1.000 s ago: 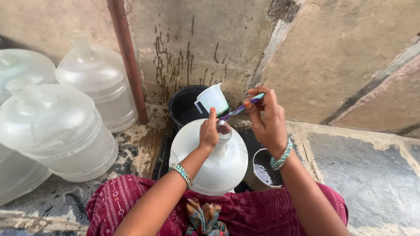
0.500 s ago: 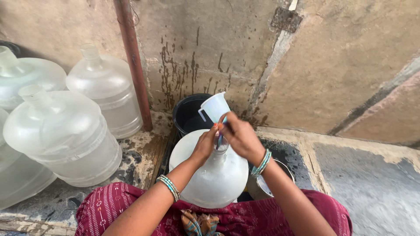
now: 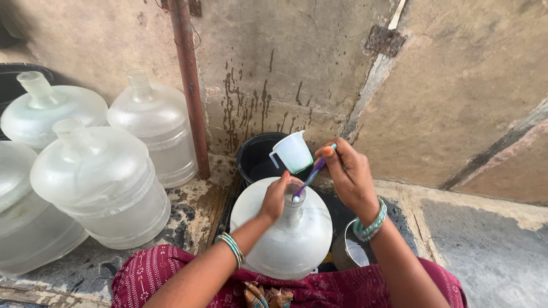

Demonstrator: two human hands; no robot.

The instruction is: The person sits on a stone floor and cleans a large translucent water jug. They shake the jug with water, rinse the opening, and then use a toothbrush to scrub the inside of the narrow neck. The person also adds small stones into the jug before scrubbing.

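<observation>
Left hand (image 3: 275,198) gripping the neck of the water jug (image 3: 283,239) at centre, right hand (image 3: 349,174) fingers pinching a purple toothbrush (image 3: 311,174) into its mouth, black bucket (image 3: 257,159) with pale mug (image 3: 292,152) at twelve o'clock, spare jugs (image 3: 100,182) at nine

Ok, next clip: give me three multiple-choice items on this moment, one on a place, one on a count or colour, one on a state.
1. Where does the white jug sit?
A. on the black bucket's rim
B. on the floor by the pipe
C. in the lap

2. What colour is the brush handle?
A. red
B. purple
C. green

3. What is the left hand doing?
A. lying flat on the floor
B. gripping the bottle neck
C. lifting the bucket

Answers: 1 A, the jug perches at the bucket's edge. 2 B, the handle in the right hand shows purple. 3 B, its fingers wrap the neck.
</observation>
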